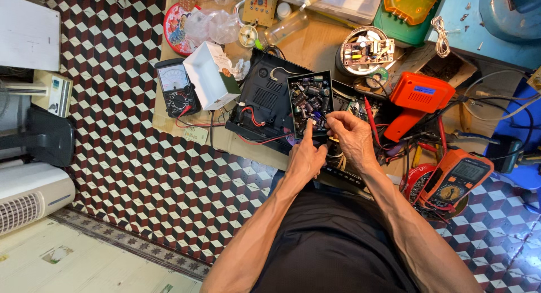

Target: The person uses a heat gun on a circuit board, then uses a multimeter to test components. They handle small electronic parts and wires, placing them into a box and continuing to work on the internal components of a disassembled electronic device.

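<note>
Left hand: its pointing finger sticks up and touches the low edge of the small parts tray; the other fingers are curled in, holding nothing I can see.
Right hand: fingers pinched shut near the tray's low right corner; what they pinch is too small to tell.
Small parts tray: a black box full of tiny round parts, at 12 o'clock from the left hand, lying on the black case.
Black case: an open flat box with red wires, at 10 o'clock from the hands.
White box: open, at 9 o'clock from the tray.
Black meter: has a dial, just beside the white box, at its 9 o'clock.
Orange tool: at 2 o'clock from the right hand.
Orange meter: at 4 o'clock from the right hand.
Table: brown and low, full of things.
Floor: red, black and white blocks.
</note>
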